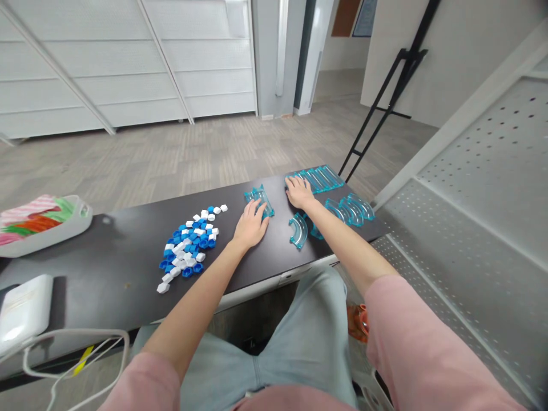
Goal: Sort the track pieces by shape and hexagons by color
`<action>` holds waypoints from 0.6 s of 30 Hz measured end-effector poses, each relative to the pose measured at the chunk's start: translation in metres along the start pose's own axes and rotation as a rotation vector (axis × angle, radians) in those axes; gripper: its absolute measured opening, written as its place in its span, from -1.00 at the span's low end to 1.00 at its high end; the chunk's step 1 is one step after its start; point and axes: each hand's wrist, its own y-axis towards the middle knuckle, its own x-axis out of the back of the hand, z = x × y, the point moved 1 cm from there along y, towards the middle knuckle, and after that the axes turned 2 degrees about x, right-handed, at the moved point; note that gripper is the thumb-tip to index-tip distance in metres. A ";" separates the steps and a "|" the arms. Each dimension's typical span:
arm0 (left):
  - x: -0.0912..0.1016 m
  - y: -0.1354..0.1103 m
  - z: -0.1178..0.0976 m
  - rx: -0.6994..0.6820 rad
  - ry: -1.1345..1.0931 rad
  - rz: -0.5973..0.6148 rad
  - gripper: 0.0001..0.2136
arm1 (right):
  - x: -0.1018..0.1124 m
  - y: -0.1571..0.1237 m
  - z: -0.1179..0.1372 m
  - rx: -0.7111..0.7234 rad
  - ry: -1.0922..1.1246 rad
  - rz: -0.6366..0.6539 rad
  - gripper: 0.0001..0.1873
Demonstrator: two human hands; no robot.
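Note:
My left hand (252, 224) rests with its fingers spread at the near side of a small group of clear teal track pieces (266, 197), partly covering them. My right hand (299, 193) lies with its fingers apart at the left end of a row of straight clear teal track pieces (323, 178); the piece under it is partly hidden. Below my right forearm, a single curved teal track piece (299, 231) lies on the table. More curved teal pieces (357, 209) lie side by side to the right, some of them hidden by the forearm.
A pile of blue and white hexagonal pieces (188, 242) lies left of my left arm on the dark table (124, 240). At the far left stand a white basket (77, 220) with colourful contents and a white device (28, 302) near cables (115, 337). A perforated metal shelf (483, 171) borders the right.

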 end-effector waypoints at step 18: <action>0.025 0.041 -0.047 0.075 -0.243 -0.135 -0.41 | 0.055 -0.249 0.106 1.119 0.234 -0.179 -0.73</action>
